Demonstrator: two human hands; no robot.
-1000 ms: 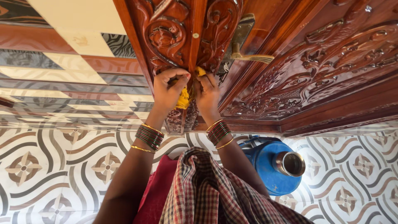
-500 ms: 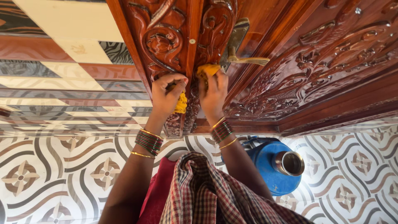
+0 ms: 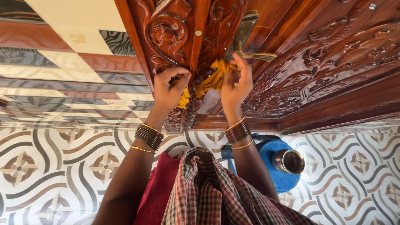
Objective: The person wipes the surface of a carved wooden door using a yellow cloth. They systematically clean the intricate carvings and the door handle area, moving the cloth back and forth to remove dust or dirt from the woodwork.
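A carved dark-red wooden door [image 3: 316, 62] fills the top of the view, with a brass lever handle [image 3: 252, 54] on it. My left hand [image 3: 168, 89] is closed on one end of a yellow cloth [image 3: 214, 77] and presses against the carved door edge. My right hand [image 3: 237, 83] grips the other end of the same cloth just below the brass handle. The cloth stretches between both hands across the carving. Both wrists wear striped and gold bangles.
A blue plastic vessel [image 3: 273, 166] with a small steel pot [image 3: 289, 161] on it stands on the patterned tile floor [image 3: 62, 166] to the right of my arm. A checked cloth [image 3: 208, 191] hangs at my front. Tiled wall panels lie at left.
My right hand has moved up and to the right, toward the brass handle, pulling the yellow cloth out longer. My left hand has stayed on the carved edge.
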